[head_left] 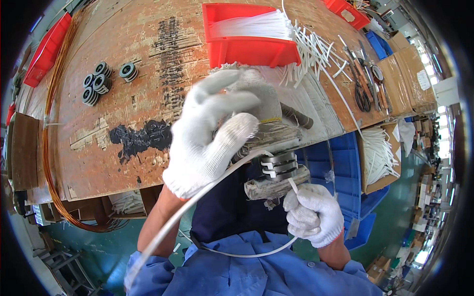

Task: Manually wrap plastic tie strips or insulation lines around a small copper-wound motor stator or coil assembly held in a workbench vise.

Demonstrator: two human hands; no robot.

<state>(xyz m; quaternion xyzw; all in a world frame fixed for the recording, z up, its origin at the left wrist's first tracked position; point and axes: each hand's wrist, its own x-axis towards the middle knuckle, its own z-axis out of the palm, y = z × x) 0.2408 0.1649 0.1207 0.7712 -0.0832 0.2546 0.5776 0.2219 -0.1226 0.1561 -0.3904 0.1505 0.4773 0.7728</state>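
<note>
A grey, grooved metal ring part (279, 166) sits at the end of a worn wooden block fixture (272, 137) in front of me. A long white flexible strip (197, 196) runs from the part down to the lower left. My right hand (316, 215), in a white knit glove, is closed on a white strip end that sticks up beside the part. My left hand (212, 130), gloved too and a little blurred, is raised left of the fixture. Its fingers are curved and apart, with nothing seen between them. A cloth-like grey pad (256, 96) lies behind it.
Several black ring parts (101, 83) and copper-coloured wire (47, 148) lie on the worn table (98, 163). A red bin (252, 52) holds white strips. Pliers and other hand tools (363, 84) lie right. A carton of white strips (377, 155) and blue crates (340, 172) stand below.
</note>
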